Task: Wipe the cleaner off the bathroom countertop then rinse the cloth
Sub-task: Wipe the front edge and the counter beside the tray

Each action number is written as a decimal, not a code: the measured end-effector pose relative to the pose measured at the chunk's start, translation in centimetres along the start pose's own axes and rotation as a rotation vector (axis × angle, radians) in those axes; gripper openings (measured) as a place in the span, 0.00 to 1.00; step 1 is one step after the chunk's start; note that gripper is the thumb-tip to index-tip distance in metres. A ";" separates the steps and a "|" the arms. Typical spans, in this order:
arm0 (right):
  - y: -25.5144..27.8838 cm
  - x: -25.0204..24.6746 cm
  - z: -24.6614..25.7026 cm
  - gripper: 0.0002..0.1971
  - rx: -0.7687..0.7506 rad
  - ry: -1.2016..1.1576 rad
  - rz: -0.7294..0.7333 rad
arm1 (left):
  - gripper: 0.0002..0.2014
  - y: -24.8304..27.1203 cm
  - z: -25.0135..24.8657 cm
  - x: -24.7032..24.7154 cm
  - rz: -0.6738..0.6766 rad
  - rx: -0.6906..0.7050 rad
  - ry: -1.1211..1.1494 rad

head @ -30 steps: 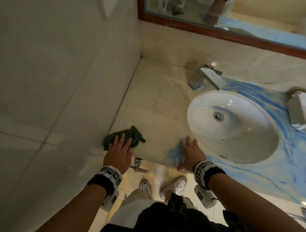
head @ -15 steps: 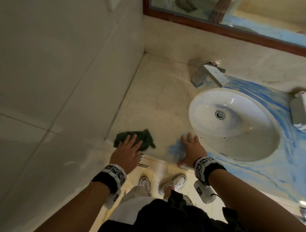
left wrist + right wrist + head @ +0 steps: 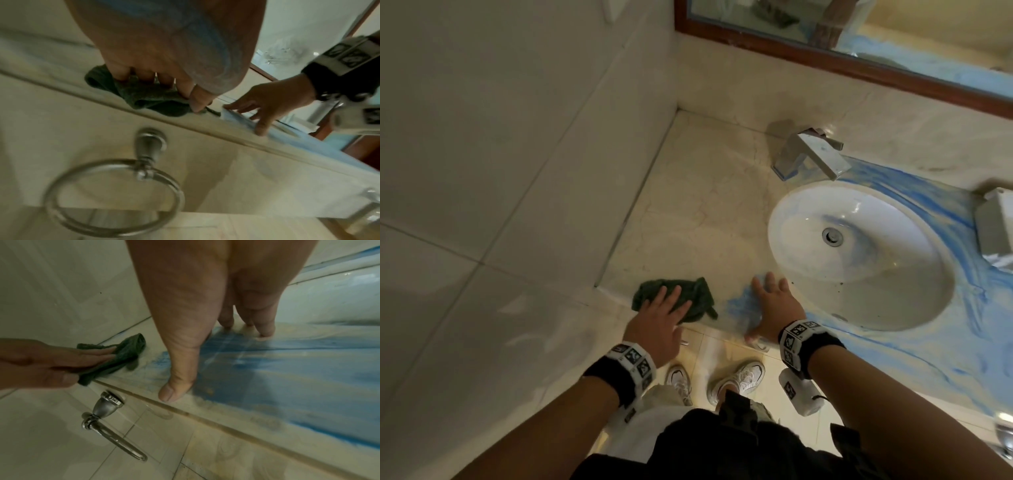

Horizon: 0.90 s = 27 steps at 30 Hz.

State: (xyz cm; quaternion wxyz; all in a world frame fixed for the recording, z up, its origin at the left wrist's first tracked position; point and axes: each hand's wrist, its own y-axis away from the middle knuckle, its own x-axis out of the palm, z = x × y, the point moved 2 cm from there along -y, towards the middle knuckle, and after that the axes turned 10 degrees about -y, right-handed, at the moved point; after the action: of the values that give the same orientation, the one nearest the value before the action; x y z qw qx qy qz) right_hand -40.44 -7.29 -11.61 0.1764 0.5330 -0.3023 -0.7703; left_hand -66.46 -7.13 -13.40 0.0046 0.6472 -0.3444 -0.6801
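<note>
A dark green cloth (image 3: 698,298) lies crumpled at the front left edge of the beige marble countertop (image 3: 705,212). My left hand (image 3: 661,315) presses on it with straight, spread fingers. In the left wrist view those fingertips rest on the cloth (image 3: 148,99). My right hand (image 3: 774,308) lies flat on the counter just right of the cloth, on a smear of blue cleaner (image 3: 739,305), with its thumb at the front edge. The right wrist view shows the right hand (image 3: 205,305), the cleaner (image 3: 267,361), the cloth (image 3: 127,353) and the left hand (image 3: 51,363).
A white oval sink (image 3: 859,257) sits right of my hands, with blue cleaner around its rim and a chrome faucet (image 3: 811,154) behind it. A tiled wall bounds the counter on the left. A metal towel ring (image 3: 115,194) hangs below the counter's front edge.
My left hand has slid the cloth to the right along the front edge, away from the wall and closer to my right hand. The right hand has stayed in place.
</note>
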 end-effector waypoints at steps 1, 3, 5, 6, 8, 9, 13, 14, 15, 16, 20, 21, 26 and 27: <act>0.1 -0.1 0.0 0.67 -0.003 0.006 0.009 | 0.29 -0.2 1.6 -0.4 -0.015 -0.045 0.011; 0.4 -0.5 -0.3 0.65 -0.016 0.026 0.027 | 0.29 -0.8 4.4 -1.2 -0.021 -0.164 0.068; 1.0 -1.1 -0.9 0.62 -0.017 0.050 0.021 | 0.30 -1.4 5.4 -1.5 -0.009 -0.232 0.084; 1.3 -1.3 -1.4 0.60 -0.006 0.049 0.010 | 0.32 -1.5 5.0 -1.6 0.001 -0.245 0.079; 2.2 -1.6 -2.9 0.60 0.036 0.014 -0.013 | 0.34 -1.4 2.9 -1.6 0.019 -0.230 0.063; 2.6 -1.7 -3.8 0.60 0.066 0.000 -0.021 | 0.35 -1.1 1.3 -1.5 0.022 -0.195 0.048; 4.9 -2.2 -7.6 0.61 0.185 0.011 -0.018 | 0.36 0.0 -5.5 -1.1 0.070 0.029 -0.044; 5.5 -2.2 -8.5 0.60 0.205 0.018 -0.013 | 0.36 0.1 -6.6 -1.0 0.088 0.067 -0.063; 6.1 -2.3 -9.5 0.59 0.223 0.024 -0.009 | 0.36 0.1 -7.1 -1.0 0.097 0.091 -0.074; 6.6 -2.4 -10.4 0.59 0.243 0.031 -0.009 | 0.35 -0.1 -7.1 -1.0 0.095 0.105 -0.077; 7.6 -2.9 -13.6 0.60 0.283 0.081 -0.021 | 0.33 -0.7 -3.4 -1.0 0.041 0.021 -0.045; 7.6 -3.0 -14.4 0.60 0.285 0.096 -0.016 | 0.33 -0.9 -2.2 -1.0 0.025 -0.032 -0.038; 7.6 -2.9 -16.5 0.57 0.247 0.092 0.024 | 0.37 -1.4 -2.5 -0.9 0.055 -0.163 -0.001; 7.4 -2.9 -16.7 0.57 0.228 0.074 0.031 | 0.38 -1.2 -3.8 -0.7 0.058 -0.147 -0.004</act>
State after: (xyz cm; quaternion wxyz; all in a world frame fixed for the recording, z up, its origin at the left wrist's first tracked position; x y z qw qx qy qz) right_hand -24.24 -15.82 -8.85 0.1378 0.5729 -0.3895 -0.7079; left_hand -62.47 -7.63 -13.07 0.0713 0.6335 -0.3123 -0.7044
